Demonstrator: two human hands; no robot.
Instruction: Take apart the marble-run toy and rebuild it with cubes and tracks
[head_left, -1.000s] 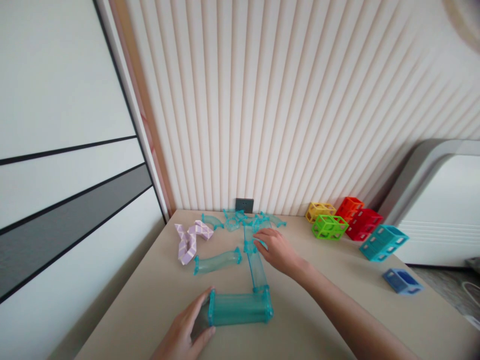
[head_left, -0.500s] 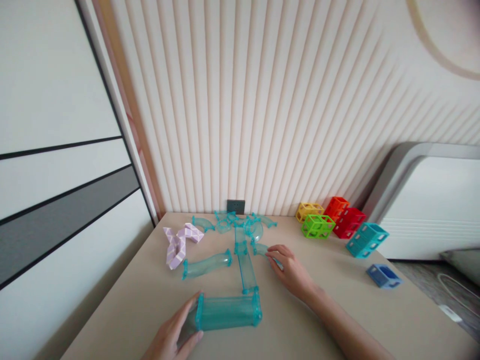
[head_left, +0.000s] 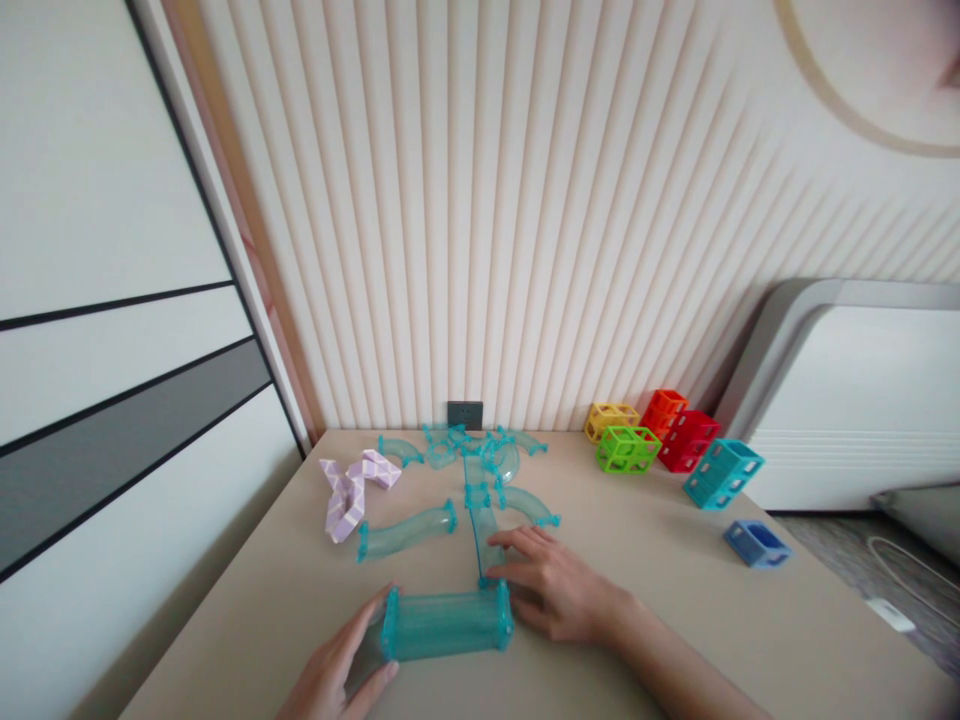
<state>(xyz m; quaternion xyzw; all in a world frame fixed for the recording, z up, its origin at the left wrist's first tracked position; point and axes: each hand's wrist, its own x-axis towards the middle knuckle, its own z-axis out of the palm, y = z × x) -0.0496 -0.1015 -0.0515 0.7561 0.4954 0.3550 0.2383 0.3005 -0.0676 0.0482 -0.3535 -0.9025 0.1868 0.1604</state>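
Observation:
My left hand (head_left: 341, 655) wraps round the left end of a wide, clear teal plastic tube (head_left: 446, 622), which lies crosswise near the front of the table. My right hand (head_left: 551, 580) reaches over the near end of a straight teal tube piece (head_left: 486, 525), its fingers apart and partly covering that piece. Its thumb side is close to the wide tube's right end; whether it touches is hard to tell. Beyond the right hand lies a curved teal tube (head_left: 529, 502). A wavy teal tube (head_left: 409, 532) lies to the left of the straight piece.
Several more teal tube pieces (head_left: 506, 463) cluster at the back by the wall socket (head_left: 465, 415). A lilac folded snake puzzle (head_left: 346, 502) lies on the left. On the right stand green (head_left: 628, 450), yellow, orange, red, teal (head_left: 724, 474) and blue (head_left: 757, 543) openwork blocks.
My right hand has left the curved tube and moved left and nearer, over the straight piece. My left hand stays on the wide tube. The view has shifted slightly.

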